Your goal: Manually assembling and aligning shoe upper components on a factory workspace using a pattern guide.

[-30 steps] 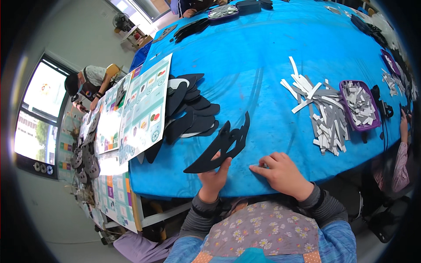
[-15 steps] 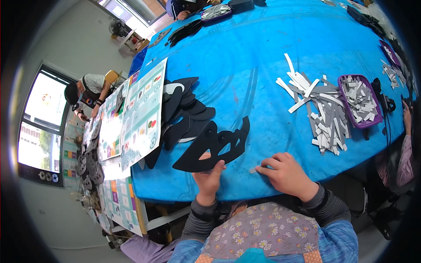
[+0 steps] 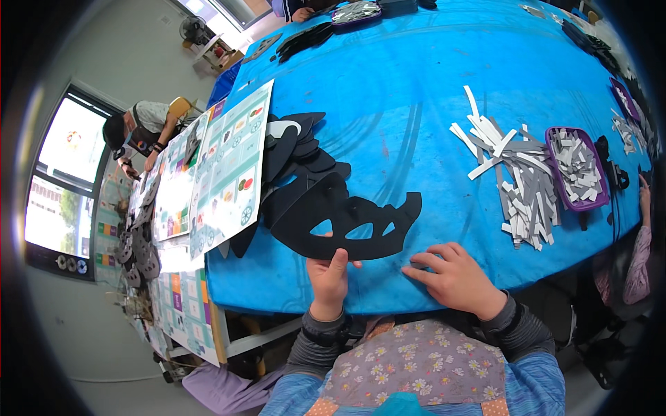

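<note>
A flat black cut-out shaped like a mask (image 3: 329,202), pierced by several angular holes, is pinched along its near edge by my left hand (image 3: 327,283). Its thumb lies on top and the fingers pass underneath. Just to the right, low over the table's near edge, my right hand (image 3: 454,281) is curled with thumb and forefinger close together. Whatever those fingertips may hold is hidden. Beyond the cut-out, at left, lies a pile of similar black pieces (image 3: 309,152), partly overlapped by it.
Grey and white strips (image 3: 531,197) are heaped at right, beside a purple basket (image 3: 586,206) full of short pieces. A printed sheet (image 3: 229,163) borders the black pile. At far left a person (image 3: 154,119) leans over another table. The blue tabletop (image 3: 374,83) curves along its near edge.
The black cut-out has turned flatter, so its holes show more fully, and its right end reaches farther right. The small pale piece at my right fingertips no longer shows.
</note>
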Tool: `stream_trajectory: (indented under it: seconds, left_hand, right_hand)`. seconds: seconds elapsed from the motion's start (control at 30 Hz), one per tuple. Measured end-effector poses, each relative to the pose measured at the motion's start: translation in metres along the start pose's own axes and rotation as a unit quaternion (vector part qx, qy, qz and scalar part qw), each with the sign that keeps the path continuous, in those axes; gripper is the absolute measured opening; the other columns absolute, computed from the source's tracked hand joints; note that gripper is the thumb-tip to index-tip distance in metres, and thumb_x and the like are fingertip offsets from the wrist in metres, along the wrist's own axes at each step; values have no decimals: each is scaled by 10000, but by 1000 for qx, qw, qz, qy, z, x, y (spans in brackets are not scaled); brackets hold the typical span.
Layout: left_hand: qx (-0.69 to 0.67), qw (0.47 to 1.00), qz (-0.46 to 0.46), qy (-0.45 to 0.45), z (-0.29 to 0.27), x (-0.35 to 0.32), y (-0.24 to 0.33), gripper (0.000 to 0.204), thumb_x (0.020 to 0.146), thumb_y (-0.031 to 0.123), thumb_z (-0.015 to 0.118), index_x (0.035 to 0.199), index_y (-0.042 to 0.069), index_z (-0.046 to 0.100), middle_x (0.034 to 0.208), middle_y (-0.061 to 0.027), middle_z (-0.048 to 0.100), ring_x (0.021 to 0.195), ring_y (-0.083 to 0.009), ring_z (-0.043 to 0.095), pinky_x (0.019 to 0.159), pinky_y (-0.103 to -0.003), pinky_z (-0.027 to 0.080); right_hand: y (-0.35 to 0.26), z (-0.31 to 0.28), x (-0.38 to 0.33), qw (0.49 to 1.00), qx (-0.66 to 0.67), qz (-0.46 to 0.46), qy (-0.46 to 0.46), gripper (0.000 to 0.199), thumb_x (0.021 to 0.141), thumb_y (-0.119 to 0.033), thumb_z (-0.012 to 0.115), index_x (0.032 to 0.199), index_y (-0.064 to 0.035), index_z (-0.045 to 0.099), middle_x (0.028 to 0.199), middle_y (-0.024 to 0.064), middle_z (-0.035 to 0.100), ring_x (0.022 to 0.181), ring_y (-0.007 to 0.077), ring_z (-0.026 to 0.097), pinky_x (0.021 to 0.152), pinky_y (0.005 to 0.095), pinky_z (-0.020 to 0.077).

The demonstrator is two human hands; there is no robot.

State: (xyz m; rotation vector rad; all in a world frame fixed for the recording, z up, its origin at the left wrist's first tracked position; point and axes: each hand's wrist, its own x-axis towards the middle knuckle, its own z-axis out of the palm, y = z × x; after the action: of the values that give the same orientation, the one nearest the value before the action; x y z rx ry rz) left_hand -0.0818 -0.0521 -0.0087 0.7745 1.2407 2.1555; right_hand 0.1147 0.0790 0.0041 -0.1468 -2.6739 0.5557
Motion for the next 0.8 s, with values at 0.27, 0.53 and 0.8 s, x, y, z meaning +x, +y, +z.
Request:
stream_trajectory:
  seconds: [0.27, 0.53, 0.8]
  left_hand:
    - [-22, 998, -60, -1, -5, 1, 7, 221, 828, 53, 626, 1024, -9, 543, 810, -109, 621, 593, -173, 593, 501, -267, 486]
    - [17, 980, -178, -89, -3, 9, 19, 194, 780, 62, 686, 924, -22, 587, 813, -113, 635, 610, -163, 611, 480, -244, 506]
    - [123, 961, -222, -107, 11, 3, 20, 117, 773, 6, 666, 869, -28, 610, 784, -104, 643, 645, -149, 630, 506, -229, 523]
  right_hand:
    - [12, 4, -6, 980, 134, 106, 103, 284, 722, -10, 623, 1003, -45, 613, 943, 82, 595, 846, 233, 567, 713, 321, 459]
    - [14, -1, -3, 801, 476, 351, 94, 225, 780, -155, 718, 878, -20, 568, 711, 28, 569, 604, 69, 500, 535, 212, 394]
    - [14, 7, -6, 898, 303, 309, 77, 343, 717, -196, 774, 912, -51, 532, 778, 35, 576, 701, 132, 538, 629, 259, 446]
